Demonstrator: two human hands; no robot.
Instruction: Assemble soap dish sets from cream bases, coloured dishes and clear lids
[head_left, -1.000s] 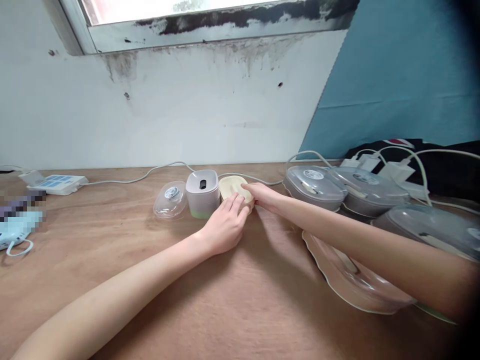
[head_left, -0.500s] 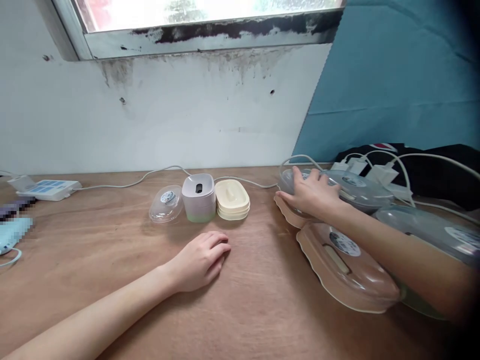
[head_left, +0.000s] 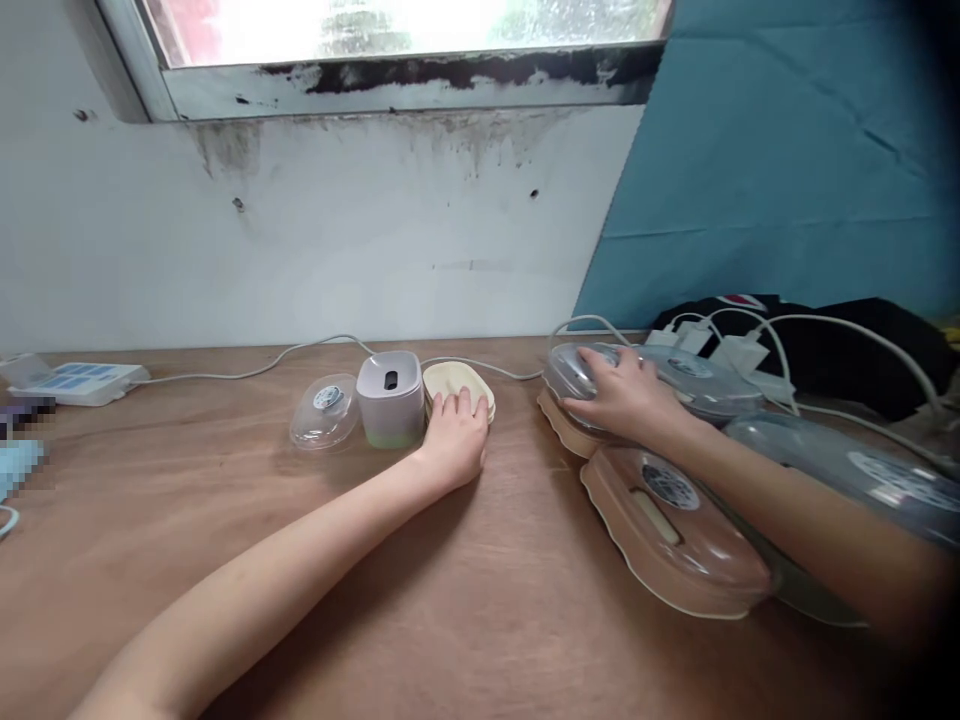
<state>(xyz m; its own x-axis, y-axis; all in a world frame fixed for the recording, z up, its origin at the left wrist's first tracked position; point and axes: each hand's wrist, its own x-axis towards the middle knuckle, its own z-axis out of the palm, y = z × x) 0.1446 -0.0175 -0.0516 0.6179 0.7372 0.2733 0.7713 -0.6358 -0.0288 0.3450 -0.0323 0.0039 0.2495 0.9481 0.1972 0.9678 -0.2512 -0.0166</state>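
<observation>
My left hand lies with fingers flat on a stack of cream oval lids at the back of the wooden table. Beside the stack stands a small white container with a green base, and left of it a clear oval lid. My right hand rests with fingers spread on a grey lidded dish, which sits on a beige tray. A beige dish with a clear lid lies just in front of my right forearm.
More grey lidded dishes line the right side. White chargers and cables lie on a black cloth behind them. A white power strip sits far left. The wall and window sill close off the back.
My left hand has moved forward from the bare table onto the cream lids. My right hand stays on the grey lidded dish.
</observation>
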